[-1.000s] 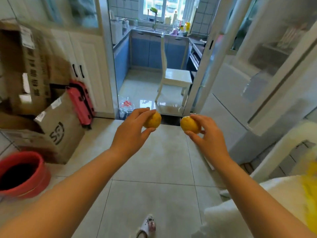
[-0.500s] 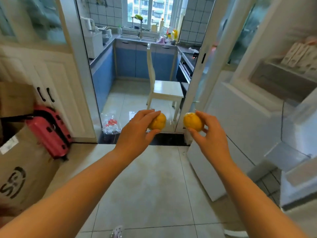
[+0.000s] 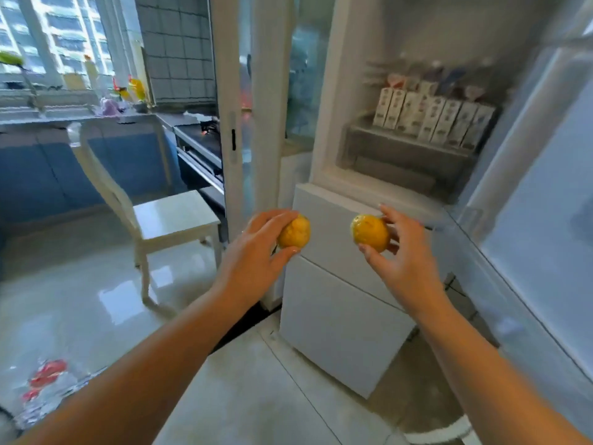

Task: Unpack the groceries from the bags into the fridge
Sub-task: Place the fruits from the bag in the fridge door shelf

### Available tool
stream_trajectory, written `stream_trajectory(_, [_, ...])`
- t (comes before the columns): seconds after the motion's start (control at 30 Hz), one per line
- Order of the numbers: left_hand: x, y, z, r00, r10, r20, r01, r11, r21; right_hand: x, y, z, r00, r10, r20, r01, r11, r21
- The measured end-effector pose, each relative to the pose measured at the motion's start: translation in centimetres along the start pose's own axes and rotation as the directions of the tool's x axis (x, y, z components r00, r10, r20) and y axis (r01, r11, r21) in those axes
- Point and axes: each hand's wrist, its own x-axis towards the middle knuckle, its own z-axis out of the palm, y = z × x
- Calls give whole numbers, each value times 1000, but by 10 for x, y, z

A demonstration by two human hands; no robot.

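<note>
The left hand (image 3: 256, 258) held a yellow fruit (image 3: 293, 232), fingers (image 3: 272, 218) curled over its top and thumb under it. The right hand (image 3: 404, 252) pinched a second yellow fruit (image 3: 370, 233) between thumb and fingertips. The two fruits were near each other, apart. Beyond the fingers stood the open fridge (image 3: 340, 220), a row of cartons (image 3: 433, 120) on a shelf above them. Left of the left fingers stood a white chair (image 3: 173, 216).

A white wooden chair (image 3: 167, 216) stands on the glossy tiled floor (image 3: 80, 300). Behind the chair run blue cabinets (image 3: 38, 175) under a tabletop (image 3: 80, 118), with a window (image 3: 57, 36) above. A sliding door frame (image 3: 231, 107) rises just right of the chair.
</note>
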Motion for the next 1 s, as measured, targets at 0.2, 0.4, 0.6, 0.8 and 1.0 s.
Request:
stream_trajectory(0.2, [82,-4,50,977,167,134,-144,976,-165,32,24,-15,981,129,-142,-154,972,-179])
stream_trajectory(0.4, [140,6,100,938,292,186,-234,930,-282,55,43,-33,948,144,-284,-212,951,-225])
stream_trajectory(0.6, [191,28,148,887,416,200,-311,858,-408,70,66,-55,876,232,-423,-344,916,-208])
stream_trajectory(0.8, [214,60,200,814,544,206,-374,761,-530,76,88,-74,798,285,-531,-472,843,-258])
stream_trajectory(1.0, [229,88,240,698,664,270,-410,679,-609,61,90,-85,752,389,-533,-611,715,-340])
